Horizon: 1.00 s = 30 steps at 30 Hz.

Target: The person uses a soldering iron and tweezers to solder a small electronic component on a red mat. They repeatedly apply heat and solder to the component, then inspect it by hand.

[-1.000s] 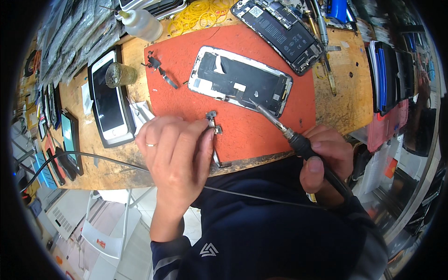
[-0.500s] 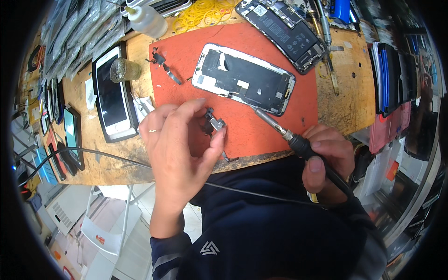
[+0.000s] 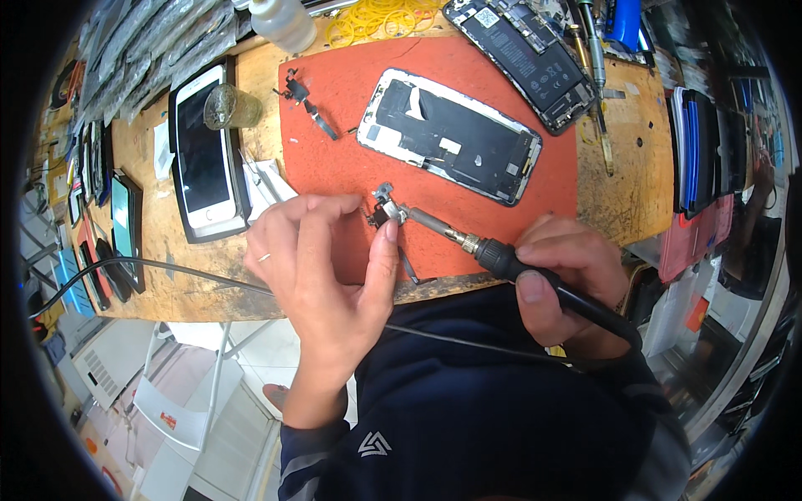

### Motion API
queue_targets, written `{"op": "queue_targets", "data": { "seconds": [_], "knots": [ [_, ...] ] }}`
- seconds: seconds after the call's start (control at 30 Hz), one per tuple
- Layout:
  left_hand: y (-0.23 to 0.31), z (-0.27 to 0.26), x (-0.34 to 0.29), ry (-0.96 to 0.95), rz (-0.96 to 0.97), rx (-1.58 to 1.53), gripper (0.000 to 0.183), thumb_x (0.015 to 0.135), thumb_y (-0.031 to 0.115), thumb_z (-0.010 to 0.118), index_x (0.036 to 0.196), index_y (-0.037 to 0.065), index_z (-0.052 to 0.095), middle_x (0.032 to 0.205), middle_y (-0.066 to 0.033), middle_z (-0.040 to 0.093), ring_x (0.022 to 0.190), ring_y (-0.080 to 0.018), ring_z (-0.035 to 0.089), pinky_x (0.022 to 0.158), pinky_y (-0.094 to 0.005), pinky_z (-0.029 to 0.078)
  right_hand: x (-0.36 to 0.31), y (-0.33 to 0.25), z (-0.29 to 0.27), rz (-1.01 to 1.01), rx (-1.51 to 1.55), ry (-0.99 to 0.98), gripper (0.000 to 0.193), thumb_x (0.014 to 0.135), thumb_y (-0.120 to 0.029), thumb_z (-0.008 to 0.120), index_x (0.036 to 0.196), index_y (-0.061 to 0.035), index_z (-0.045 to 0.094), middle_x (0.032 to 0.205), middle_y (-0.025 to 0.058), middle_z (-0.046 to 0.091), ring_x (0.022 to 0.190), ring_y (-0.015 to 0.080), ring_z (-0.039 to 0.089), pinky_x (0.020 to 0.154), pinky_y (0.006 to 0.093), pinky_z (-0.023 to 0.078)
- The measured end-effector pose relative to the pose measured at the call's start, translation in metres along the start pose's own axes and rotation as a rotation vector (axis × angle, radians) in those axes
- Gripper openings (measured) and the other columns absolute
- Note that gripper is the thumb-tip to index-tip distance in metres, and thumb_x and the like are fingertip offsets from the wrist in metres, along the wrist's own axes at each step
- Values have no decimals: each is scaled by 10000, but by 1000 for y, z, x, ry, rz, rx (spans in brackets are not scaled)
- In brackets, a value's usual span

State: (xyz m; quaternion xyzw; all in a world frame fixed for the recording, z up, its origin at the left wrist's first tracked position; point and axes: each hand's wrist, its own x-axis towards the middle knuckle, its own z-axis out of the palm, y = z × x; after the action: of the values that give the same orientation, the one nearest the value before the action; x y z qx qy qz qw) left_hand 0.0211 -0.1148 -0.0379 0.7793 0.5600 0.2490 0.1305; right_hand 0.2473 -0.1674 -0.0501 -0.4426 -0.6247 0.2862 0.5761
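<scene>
My left hand (image 3: 322, 271) pinches a small phone flex-cable part (image 3: 385, 207) between thumb and fingers, just over the orange mat (image 3: 317, 171). A dark strip of it hangs down toward the mat's near edge. My right hand (image 3: 572, 275) is closed round the black handle of a soldering iron (image 3: 497, 257). The iron's metal tip reaches left to the part and seems to touch it. Just beyond both hands lies a phone screen assembly (image 3: 455, 138), its dark back facing up. Another small flex-cable part (image 3: 311, 108) rests on the mat at the far left.
An opened phone body (image 3: 522, 63) lies at the far right of the mat. To the left, a small cup (image 3: 232, 107) stands on a white phone (image 3: 203, 159). A squeeze bottle (image 3: 284, 23) and yellow rubber bands (image 3: 380, 18) are at the back. A cable (image 3: 200, 278) crosses the near side.
The soldering iron has moved left and its tip has come from beside the screen assembly to the part in my left hand. The whole view has shifted slightly.
</scene>
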Motion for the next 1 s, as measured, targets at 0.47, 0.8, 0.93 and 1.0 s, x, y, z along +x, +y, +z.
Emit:
{"op": "queue_targets", "data": {
  "seconds": [0.47, 0.8, 0.93, 1.0],
  "knots": [
    [2, -1, 1, -61, -71, 5, 308, 807, 215, 873, 1059, 126, 720, 1125, -82, 575, 1158, -304, 498, 1028, -456, 303, 2, 3, 3, 50, -34, -19, 166, 825, -31, 744, 933, 62, 659, 674, 134, 669, 525, 196, 649, 497, 300, 512],
    [5, -4, 4, -93, -81, 13, 261, 825, 182, 873, 1003, 98, 700, 1154, -97, 573, 1152, -294, 494, 1030, -425, 322, -1, 4, 2, 74, 18, 11, 177, 828, -35, 736, 939, 78, 656, 686, 153, 675, 534, 206, 655, 500, 309, 521],
    [5, -4, 5, -97, -79, 10, 237, 826, 185, 872, 965, 96, 703, 1163, -98, 575, 1165, -295, 494, 1032, -421, 315, -1, 3, 3, 75, 6, 22, 182, 830, -38, 744, 941, 78, 657, 688, 152, 677, 536, 205, 656, 503, 307, 524],
    [6, -4, 5, -102, -92, 8, 224, 828, 185, 871, 947, 93, 705, 1169, -99, 575, 1171, -296, 493, 1033, -419, 313, -1, 3, 4, 78, 1, 18, 181, 828, -37, 747, 939, 76, 659, 688, 150, 677, 535, 203, 656, 503, 305, 524]
  ]
}}
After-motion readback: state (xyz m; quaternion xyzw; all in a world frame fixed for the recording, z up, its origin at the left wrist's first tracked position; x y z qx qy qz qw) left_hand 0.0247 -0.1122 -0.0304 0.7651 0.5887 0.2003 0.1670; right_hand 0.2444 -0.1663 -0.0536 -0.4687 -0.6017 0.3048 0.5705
